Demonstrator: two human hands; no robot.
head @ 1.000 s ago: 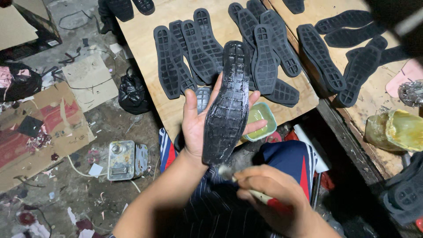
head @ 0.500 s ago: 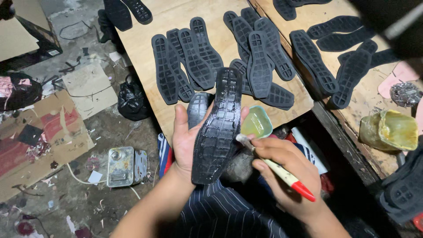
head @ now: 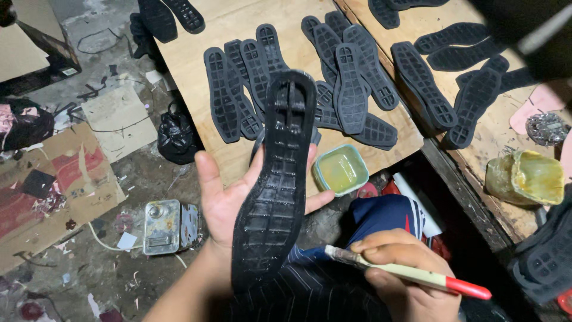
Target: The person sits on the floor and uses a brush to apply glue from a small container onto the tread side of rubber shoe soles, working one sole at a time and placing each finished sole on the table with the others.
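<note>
Above the person's lap, the left hand (head: pixel 229 206) lies open under a black rubber sole (head: pixel 277 179), which rests lengthwise on palm and fingers (its gridded face up). The right hand (head: pixel 405 277) is closed around a brush (head: pixel 411 273) with a red-tipped handle, bristles near the sole's heel. On the wooden bench (head: pixel 196 77) beyond, more soles (head: pixel 351 89) lie beside a small tub of yellowish glue (head: pixel 341 169).
</note>
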